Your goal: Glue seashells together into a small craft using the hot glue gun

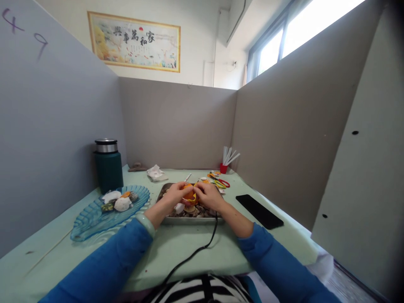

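Note:
My left hand point(173, 195) and my right hand point(208, 195) meet above a metal tray point(189, 220) of shells and stones. Between the fingers of both is a small orange item point(188, 193) with a yellow edge, its exact shape partly covered. Both hands are closed in pinches around it. Under them lie brown shells point(199, 210) and a white piece point(179, 208). A black cable point(202, 248) runs from beside my right hand towards my lap.
On the left, a blue shell-shaped dish point(91, 223) holds several shells, with a green bottle point(109, 170) behind it. Scissors point(221, 183), a red cup point(223, 168) of white sticks and crumpled tissue point(155, 172) stand further back. A black slab point(259, 211) lies right.

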Motion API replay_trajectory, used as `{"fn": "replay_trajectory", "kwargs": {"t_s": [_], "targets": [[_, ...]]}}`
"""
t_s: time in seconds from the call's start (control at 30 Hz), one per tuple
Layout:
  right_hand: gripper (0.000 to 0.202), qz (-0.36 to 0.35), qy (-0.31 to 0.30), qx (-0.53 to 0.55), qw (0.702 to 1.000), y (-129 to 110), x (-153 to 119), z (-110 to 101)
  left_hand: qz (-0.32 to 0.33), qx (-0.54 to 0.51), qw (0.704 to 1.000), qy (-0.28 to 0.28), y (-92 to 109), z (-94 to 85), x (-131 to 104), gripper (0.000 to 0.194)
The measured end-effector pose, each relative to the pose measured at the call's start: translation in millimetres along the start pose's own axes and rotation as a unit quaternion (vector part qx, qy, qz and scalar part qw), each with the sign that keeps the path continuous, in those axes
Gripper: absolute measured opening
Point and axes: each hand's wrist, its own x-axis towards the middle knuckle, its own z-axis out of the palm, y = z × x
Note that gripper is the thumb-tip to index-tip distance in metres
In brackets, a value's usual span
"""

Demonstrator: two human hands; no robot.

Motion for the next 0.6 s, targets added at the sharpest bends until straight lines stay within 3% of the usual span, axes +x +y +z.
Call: {"fn": "replay_trajectory", "kwargs": {"t_s": [0.6], "targets": [[0.023,0.006,-0.001,0.003,1.000,0.5,0.0,-0.5,-0.007,0.016,1.000,-0.001,0.3,1.8,0.3,0.038]]}}
